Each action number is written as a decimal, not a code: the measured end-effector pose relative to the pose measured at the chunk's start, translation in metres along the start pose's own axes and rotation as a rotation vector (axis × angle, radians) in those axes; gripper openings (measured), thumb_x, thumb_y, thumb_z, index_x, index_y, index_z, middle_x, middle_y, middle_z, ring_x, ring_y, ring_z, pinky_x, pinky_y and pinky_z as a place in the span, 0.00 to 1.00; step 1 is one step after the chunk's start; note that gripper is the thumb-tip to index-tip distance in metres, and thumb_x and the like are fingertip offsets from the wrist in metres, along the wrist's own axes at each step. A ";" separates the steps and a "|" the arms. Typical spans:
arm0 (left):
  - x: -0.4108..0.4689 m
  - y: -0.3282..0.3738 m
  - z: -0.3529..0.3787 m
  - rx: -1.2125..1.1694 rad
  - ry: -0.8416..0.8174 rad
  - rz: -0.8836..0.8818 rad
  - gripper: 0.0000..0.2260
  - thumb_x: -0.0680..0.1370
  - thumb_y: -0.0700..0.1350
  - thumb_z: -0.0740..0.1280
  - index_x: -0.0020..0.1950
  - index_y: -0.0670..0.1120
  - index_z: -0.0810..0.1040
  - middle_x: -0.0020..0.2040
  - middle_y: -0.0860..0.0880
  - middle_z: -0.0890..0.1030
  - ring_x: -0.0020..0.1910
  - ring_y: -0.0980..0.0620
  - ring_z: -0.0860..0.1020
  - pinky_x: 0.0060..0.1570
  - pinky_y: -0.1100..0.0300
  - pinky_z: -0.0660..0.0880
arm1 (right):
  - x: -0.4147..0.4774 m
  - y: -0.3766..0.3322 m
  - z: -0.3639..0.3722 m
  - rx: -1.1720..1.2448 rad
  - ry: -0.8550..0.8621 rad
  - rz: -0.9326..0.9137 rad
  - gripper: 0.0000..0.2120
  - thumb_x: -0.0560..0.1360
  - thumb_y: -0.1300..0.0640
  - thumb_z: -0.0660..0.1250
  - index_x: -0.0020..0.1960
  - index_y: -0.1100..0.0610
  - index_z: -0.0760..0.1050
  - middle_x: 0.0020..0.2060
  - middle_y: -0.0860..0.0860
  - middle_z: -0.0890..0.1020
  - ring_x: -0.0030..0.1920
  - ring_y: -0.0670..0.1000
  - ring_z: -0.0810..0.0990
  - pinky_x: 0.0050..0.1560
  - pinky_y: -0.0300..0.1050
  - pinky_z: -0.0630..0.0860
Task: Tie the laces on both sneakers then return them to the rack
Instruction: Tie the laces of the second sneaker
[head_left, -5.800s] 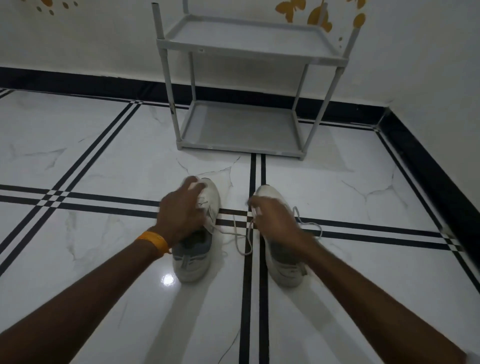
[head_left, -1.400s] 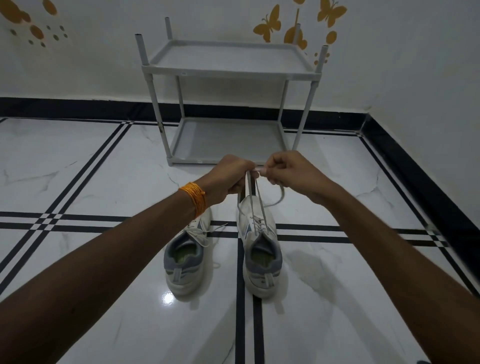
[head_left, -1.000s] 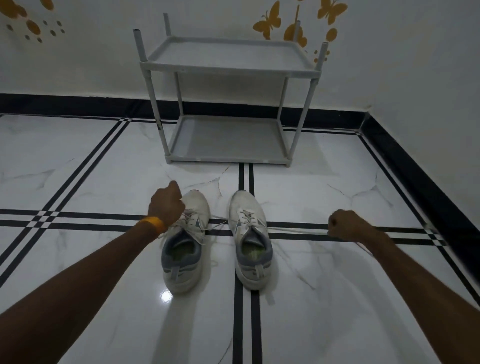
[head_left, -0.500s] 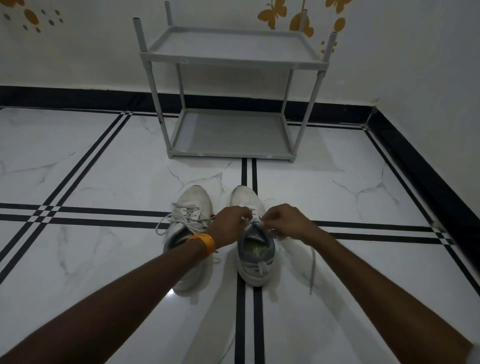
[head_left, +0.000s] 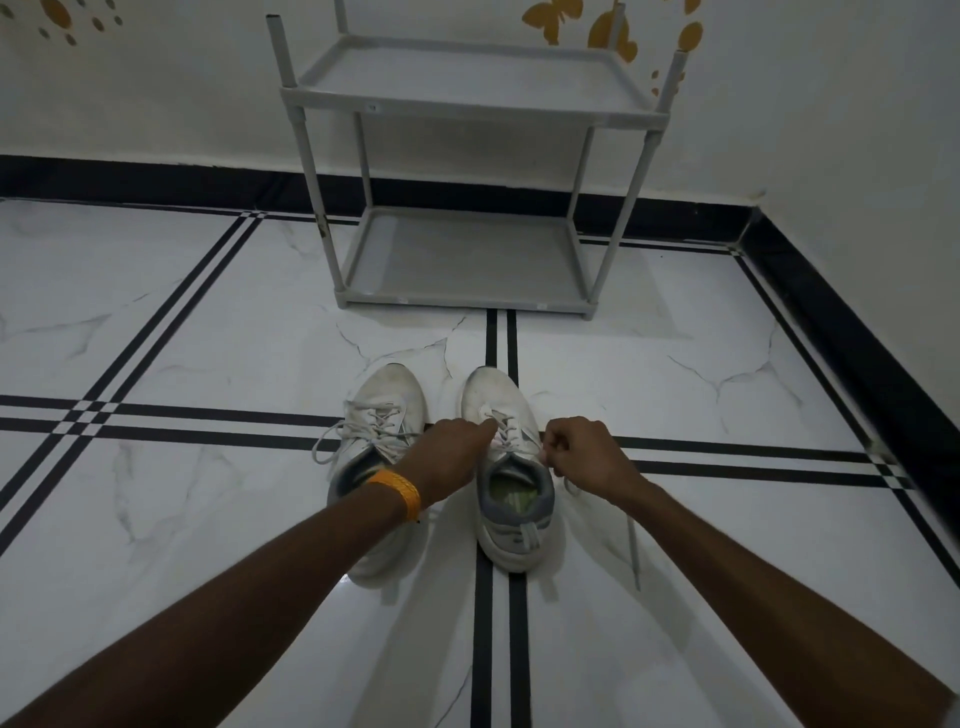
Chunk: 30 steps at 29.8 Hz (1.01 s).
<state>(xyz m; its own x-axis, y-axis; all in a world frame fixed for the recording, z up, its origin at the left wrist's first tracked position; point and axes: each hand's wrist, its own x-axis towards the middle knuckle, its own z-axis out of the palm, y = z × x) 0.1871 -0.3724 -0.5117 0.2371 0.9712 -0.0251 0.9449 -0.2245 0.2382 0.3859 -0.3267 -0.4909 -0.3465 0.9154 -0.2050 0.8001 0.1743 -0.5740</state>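
Two white sneakers stand side by side on the floor, toes pointing to the grey two-shelf rack (head_left: 470, 106). The left sneaker (head_left: 384, 410) has loose laces spilling to its left, and my left forearm covers its heel. My left hand (head_left: 449, 457) rests against the right sneaker (head_left: 511, 499), its fingertips pinching a lace over the eyelets. My right hand (head_left: 584, 452) is closed on the other lace end at that shoe's right side. A loose lace tail (head_left: 632, 551) hangs down from it onto the floor.
The rack stands against the back wall, both shelves bare. White marble floor (head_left: 182, 519) with black stripe lines surrounds the shoes. A black skirting and a white side wall (head_left: 883, 182) close in on the right.
Since half a second ago my hands have drawn slightly apart over the right sneaker, the right one moving out to the shoe's side with its lace.
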 end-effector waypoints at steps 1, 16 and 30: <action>-0.003 0.001 0.002 0.004 0.012 -0.005 0.15 0.75 0.34 0.60 0.62 0.40 0.70 0.50 0.37 0.81 0.48 0.37 0.79 0.44 0.50 0.73 | 0.000 0.001 0.003 -0.013 0.010 0.003 0.08 0.73 0.61 0.72 0.37 0.57 0.76 0.34 0.55 0.83 0.37 0.55 0.83 0.37 0.45 0.76; -0.002 -0.002 0.024 -0.255 0.048 -0.175 0.06 0.78 0.42 0.61 0.53 0.42 0.71 0.48 0.38 0.80 0.46 0.38 0.78 0.41 0.52 0.70 | 0.001 -0.018 0.011 1.040 -0.294 0.106 0.08 0.77 0.61 0.68 0.52 0.66 0.81 0.56 0.63 0.83 0.56 0.57 0.82 0.62 0.51 0.77; -0.008 0.000 0.021 -0.233 0.074 -0.125 0.05 0.79 0.41 0.59 0.53 0.40 0.71 0.47 0.37 0.81 0.44 0.37 0.78 0.38 0.54 0.67 | 0.005 -0.025 0.016 0.904 -0.146 0.118 0.12 0.79 0.64 0.64 0.60 0.57 0.79 0.48 0.61 0.86 0.45 0.55 0.85 0.43 0.41 0.82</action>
<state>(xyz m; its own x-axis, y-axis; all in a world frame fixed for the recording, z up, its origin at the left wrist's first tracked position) 0.1897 -0.3818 -0.5318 0.0965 0.9953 0.0005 0.8864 -0.0862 0.4548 0.3565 -0.3327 -0.4908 -0.3948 0.8437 -0.3638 0.1682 -0.3229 -0.9314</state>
